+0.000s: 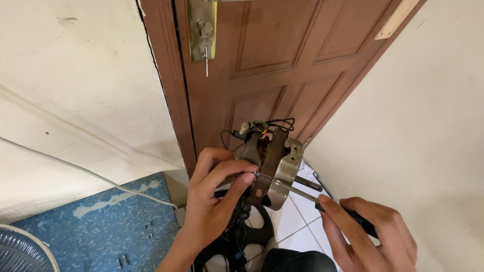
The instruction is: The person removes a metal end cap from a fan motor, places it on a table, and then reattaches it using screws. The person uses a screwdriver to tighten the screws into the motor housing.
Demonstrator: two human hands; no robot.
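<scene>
Motor pinched in left fingers, screwdriver right.

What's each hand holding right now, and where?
Left hand grips the fan motor at its metal frame's side; right hand holds a screwdriver by its black handle.

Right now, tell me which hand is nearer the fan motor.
Left. The left hand touches the fan motor, fingers on its housing. The right hand sits apart, lower right, holding a screwdriver aimed at it.
</scene>
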